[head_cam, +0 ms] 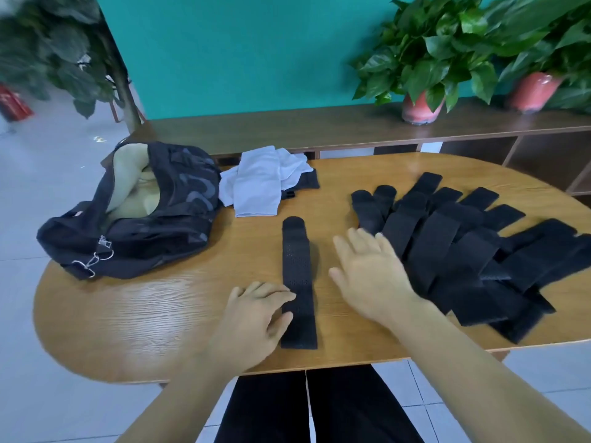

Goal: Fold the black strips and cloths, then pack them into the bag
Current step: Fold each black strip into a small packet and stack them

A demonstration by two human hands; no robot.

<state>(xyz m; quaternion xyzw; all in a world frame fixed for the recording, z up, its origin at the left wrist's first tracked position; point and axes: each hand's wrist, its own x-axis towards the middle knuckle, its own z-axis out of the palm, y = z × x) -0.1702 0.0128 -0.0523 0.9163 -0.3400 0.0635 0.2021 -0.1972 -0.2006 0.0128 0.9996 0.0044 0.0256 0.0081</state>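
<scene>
One long black strip (298, 276) lies flat in front of me, running from near the table's front edge towards the far side. My left hand (256, 318) rests on the table with its fingertips touching the strip's near left edge. To the right of the strip my right hand (371, 273) hovers open with spread fingers, holding nothing. Several more black strips (473, 251) lie fanned out and overlapping on the right half of the table. The black bag (134, 219) sits unzipped at the far left, showing its pale lining.
White cloths (262, 183) lie piled beside the bag, with a dark cloth (308, 180) peeking out beneath. The oval wooden table (128, 314) ends close to my legs. Behind it a low wooden shelf (319, 126) carries two potted plants (425, 59).
</scene>
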